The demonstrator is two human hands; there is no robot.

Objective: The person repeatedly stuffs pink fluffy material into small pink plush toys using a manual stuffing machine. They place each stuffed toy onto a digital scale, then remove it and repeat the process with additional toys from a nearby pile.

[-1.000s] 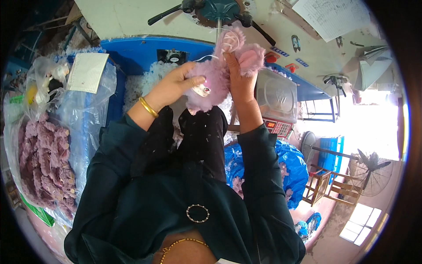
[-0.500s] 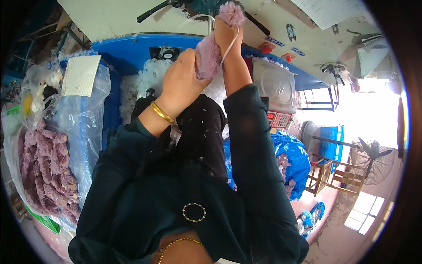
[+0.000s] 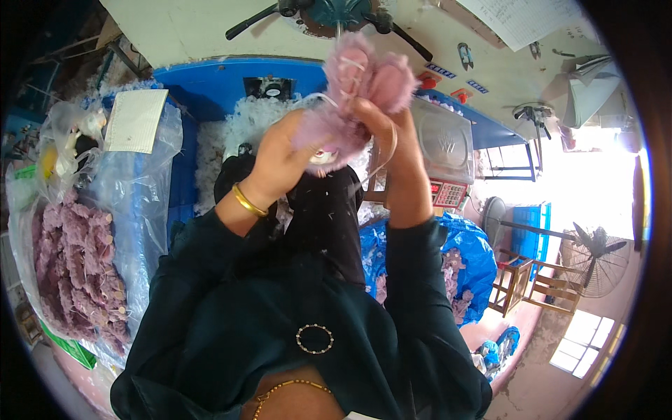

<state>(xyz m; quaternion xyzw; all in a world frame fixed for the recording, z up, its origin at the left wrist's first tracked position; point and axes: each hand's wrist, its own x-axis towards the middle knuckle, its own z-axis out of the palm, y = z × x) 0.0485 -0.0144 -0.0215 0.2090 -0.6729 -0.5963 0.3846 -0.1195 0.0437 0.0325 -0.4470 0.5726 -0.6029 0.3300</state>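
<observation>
A fluffy pink plush rabbit is held up in front of the table, its two long ears pointing away from me. Wrapped round the left side of its head is my left hand, closed. My right hand is also closed, gripping it at the base of the ears. A pale cord trails from the right hand, and more of it shows across the ear. Part of the face, with something white and round on it, shows on the underside. Just beyond the ears, a thin metal tube comes from a dark green machine.
Black handles flank the machine. White stuffing fills a blue bin below. More pink plush pieces lie in clear plastic at left and in a blue bag at right. A scale, snips and a fan stand to the right.
Both hands have come down and nearer from the tube. The plush is turned, so its two ears and part of its face now show; the right hand has shifted to the ear base.
</observation>
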